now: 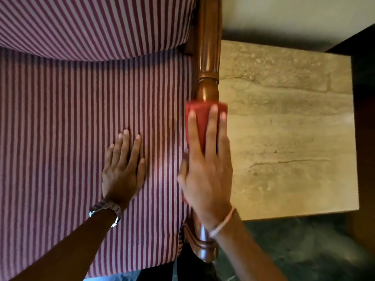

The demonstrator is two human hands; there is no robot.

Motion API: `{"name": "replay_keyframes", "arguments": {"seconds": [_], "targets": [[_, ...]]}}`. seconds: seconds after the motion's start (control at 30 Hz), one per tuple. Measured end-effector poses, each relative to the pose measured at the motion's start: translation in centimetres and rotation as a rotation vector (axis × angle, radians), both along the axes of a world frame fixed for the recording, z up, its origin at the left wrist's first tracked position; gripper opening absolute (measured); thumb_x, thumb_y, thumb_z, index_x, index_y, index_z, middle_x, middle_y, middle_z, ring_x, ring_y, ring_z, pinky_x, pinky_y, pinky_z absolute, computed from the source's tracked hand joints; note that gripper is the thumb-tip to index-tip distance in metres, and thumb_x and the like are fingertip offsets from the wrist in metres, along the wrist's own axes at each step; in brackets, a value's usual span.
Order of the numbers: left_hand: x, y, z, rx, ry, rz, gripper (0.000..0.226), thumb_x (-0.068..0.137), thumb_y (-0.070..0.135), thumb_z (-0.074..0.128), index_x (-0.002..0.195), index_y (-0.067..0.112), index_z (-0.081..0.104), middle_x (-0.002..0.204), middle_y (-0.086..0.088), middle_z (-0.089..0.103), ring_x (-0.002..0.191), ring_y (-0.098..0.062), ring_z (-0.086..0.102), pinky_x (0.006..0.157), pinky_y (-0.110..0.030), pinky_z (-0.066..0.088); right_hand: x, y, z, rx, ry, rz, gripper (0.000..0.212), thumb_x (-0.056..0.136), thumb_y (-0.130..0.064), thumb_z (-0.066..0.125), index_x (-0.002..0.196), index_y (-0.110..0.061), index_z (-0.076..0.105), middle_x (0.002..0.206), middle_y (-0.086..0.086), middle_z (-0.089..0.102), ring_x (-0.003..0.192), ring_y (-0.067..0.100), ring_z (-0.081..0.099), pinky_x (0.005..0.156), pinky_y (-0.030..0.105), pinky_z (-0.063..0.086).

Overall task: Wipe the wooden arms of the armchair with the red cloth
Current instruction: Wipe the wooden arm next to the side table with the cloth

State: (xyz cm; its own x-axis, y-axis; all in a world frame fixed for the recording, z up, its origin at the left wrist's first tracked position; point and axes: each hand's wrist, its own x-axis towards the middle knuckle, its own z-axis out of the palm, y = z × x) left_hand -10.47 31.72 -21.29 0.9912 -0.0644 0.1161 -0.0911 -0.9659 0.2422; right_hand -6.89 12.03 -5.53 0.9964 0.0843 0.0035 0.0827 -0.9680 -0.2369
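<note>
Red cloth (199, 116) sits under the right hand's (207, 173) straight, pressing fingers (212, 128); glossy brown wooden armrest (209, 57) runs far beyond them.

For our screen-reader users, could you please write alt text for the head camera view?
A person's right hand presses a red cloth onto the glossy wooden arm of a maroon-striped armchair. The left hand rests flat on the striped seat, and a beige stone table stands beside the arm.

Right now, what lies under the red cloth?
The wooden arm runs under the red cloth; it shows beyond the cloth and again near the wrist. The right hand presses flat on top. The wood directly beneath is covered.
</note>
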Motion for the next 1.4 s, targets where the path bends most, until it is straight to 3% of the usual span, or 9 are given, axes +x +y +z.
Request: {"name": "replay_keyframes", "arguments": {"seconds": [0.17,0.43,0.57,0.7,0.87,0.93,1.1,1.17,1.4], "targets": [[0.2,-0.1,0.3,0.023,-0.009,-0.005,0.058,0.106,0.033,0.033,0.159,0.009,0.029,0.168,-0.022,0.024,0.158,-0.032,0.020,0.128,-0.051,0.022,15.8,1.6,0.3,-0.034,-0.130,-0.057,0.070,0.098,-0.019,0.040,0.164,-0.017,0.018,0.172,0.022,0.012,0.161,0.040,0.008,0.129,0.049,0.028],[0.0,-0.2,0.3,0.031,0.001,-0.004,0.058,0.107,0.034,0.030,0.159,0.008,0.029,0.167,-0.023,0.024,0.157,-0.033,0.021,0.126,-0.054,0.027,-5.3,-0.6,0.3,-0.027,0.064,0.041,0.093,0.087,-0.032,0.056,0.165,-0.022,0.008,0.175,0.015,0.000,0.163,0.035,-0.001,0.129,0.052,0.021],[0.3,-0.1,0.2,0.032,0.002,-0.008,0.059,0.107,0.034,0.030,0.160,0.009,0.027,0.168,-0.022,0.022,0.158,-0.033,0.020,0.126,-0.054,0.025,6.6,0.3,0.5,0.048,-0.019,0.042,0.080,0.093,-0.027,0.052,0.164,-0.018,0.018,0.173,0.021,0.008,0.161,0.041,0.004,0.124,0.052,0.037],[0.2,-0.3,0.2,0.038,0.016,-0.002,0.059,0.107,0.034,0.030,0.161,0.011,0.023,0.169,-0.021,0.020,0.158,-0.032,0.018,0.128,-0.050,0.020,14.4,1.0,0.1,0.019,-0.123,-0.064,0.069,0.097,-0.021,0.039,0.163,-0.017,0.022,0.172,0.022,0.015,0.161,0.040,0.010,0.129,0.046,0.029],[0.0,-0.4,0.5,0.035,0.014,0.000,0.059,0.106,0.034,0.031,0.160,0.010,0.026,0.168,-0.022,0.023,0.158,-0.033,0.020,0.129,-0.050,0.020,-3.4,0.0,0.5,0.007,-0.004,0.000,0.077,0.099,-0.026,0.049,0.165,-0.019,0.011,0.174,0.017,0.002,0.163,0.035,-0.001,0.130,0.051,0.024],[0.1,-0.4,0.4,0.034,-0.004,-0.001,0.059,0.106,0.033,0.032,0.159,0.009,0.028,0.167,-0.023,0.025,0.157,-0.033,0.021,0.129,-0.050,0.020,-5.0,-0.6,0.7,-0.040,0.043,0.052,0.086,0.091,-0.033,0.052,0.165,-0.019,0.009,0.174,0.019,0.002,0.162,0.037,0.000,0.130,0.053,0.021],[0.3,-0.5,0.5,0.045,-0.009,0.008,0.057,0.106,0.031,0.034,0.158,0.008,0.031,0.166,-0.023,0.027,0.156,-0.034,0.024,0.129,-0.049,0.019,11.9,1.1,0.5,-0.076,-0.047,0.003,0.075,0.095,-0.026,0.041,0.165,-0.019,0.014,0.173,0.022,0.011,0.161,0.041,0.008,0.130,0.050,0.023],[0.0,-0.6,0.7,0.055,0.004,0.015,0.057,0.105,0.030,0.035,0.158,0.008,0.032,0.166,-0.024,0.027,0.156,-0.035,0.025,0.128,-0.051,0.022,13.6,1.3,0.2,-0.070,-0.074,-0.044,0.072,0.097,-0.025,0.039,0.165,-0.019,0.014,0.173,0.020,0.012,0.161,0.039,0.009,0.130,0.049,0.021],[0.3,-0.8,0.9,0.270,0.039,-0.020,0.066,0.103,0.036,0.031,0.160,0.004,0.020,0.167,-0.026,0.022,0.156,-0.038,0.022,0.126,-0.055,0.025,-6.2,-0.7,0.4,-0.059,0.064,0.032,0.094,0.089,-0.031,0.062,0.165,-0.018,0.008,0.174,0.017,0.002,0.162,0.036,0.000,0.129,0.053,0.023]]}}
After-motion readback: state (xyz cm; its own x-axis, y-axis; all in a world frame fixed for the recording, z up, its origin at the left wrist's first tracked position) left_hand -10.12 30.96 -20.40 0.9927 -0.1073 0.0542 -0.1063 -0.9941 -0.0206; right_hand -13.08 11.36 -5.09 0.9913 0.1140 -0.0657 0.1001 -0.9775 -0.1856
